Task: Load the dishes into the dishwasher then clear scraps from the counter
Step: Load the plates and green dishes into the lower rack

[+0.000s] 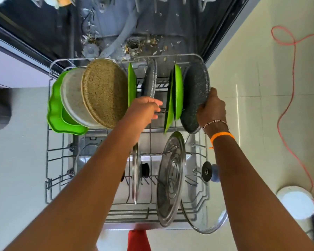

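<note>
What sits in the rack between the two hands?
Head view: two green plates stand on edge between the left hand and the dark speckled plate gripped by the right hand.

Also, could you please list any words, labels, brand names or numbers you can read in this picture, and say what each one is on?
None: no readable text shows anywhere.
The plates, such as the speckled brown plate and the dark plate that the right hand grips, carry patterns only.
The rack, the metal lid and the dishwasher door show no label or brand.
</note>
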Demonstrator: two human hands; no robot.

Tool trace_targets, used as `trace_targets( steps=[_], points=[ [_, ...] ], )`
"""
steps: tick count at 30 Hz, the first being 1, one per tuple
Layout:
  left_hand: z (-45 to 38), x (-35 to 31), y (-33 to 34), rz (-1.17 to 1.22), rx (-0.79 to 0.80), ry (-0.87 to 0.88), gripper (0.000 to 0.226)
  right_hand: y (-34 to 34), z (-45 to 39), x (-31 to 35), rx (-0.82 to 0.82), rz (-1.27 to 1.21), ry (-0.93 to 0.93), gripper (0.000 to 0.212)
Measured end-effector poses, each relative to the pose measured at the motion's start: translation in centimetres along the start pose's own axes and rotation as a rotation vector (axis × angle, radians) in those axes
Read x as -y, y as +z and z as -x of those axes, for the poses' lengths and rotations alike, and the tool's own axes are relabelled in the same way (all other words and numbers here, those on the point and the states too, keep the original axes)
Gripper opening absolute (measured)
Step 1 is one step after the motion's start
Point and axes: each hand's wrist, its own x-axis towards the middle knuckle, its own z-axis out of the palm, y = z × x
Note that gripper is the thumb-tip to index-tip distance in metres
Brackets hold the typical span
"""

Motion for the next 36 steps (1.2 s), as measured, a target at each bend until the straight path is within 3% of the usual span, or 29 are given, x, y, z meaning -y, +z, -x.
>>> trace_targets(
  steps=[4, 9, 15, 20, 25, 29, 33, 36],
  points=[
    [-0.5, 0.5, -0.3, -0.033, -0.018, 0.006, 0.023, 0.3, -1.4, -0.3, 0.017, 0.056, 0.005, 0.043],
    [-0.6, 2.3, -0.7, -0.061, -0.011, -0.020, 0.024, -0.5, -2.8, -0.8, 0.065, 0.217, 0.085, 0.062],
    [0.1, 4.4, -1.5, -0.087, -0.026, -0.032, 0.022, -0.9, -2.8, -1.0, 0.071, 0.340, 0.087, 0.066],
    [1.8, 5.5, -3.1, -0.068, -0.031, -0.035, 0.019, -1.3, -0.9, 0.6, 0.015, 0.322, 0.048, 0.056],
    [4.2, 8.9, -6.2, 0.077, -0.078, -0.082, 0.029, 0.0, 5.4, 2.7, -0.185, 0.209, -0.077, 0.048],
    [7.7, 12.0, -8.3, 0.257, -0.139, -0.116, 0.030, 2.9, 12.9, 2.7, -0.143, 0.026, -0.193, 0.029],
    [11.4, 15.2, -9.9, 0.212, -0.304, 0.098, 0.033, 6.0, 20.8, 1.8, -0.190, -0.015, -0.317, 0.015],
    [13.6, 17.1, -10.9, 0.267, -0.273, 0.162, 0.034, 7.9, 26.6, 0.5, -0.161, -0.075, -0.344, 0.015]
  ],
)
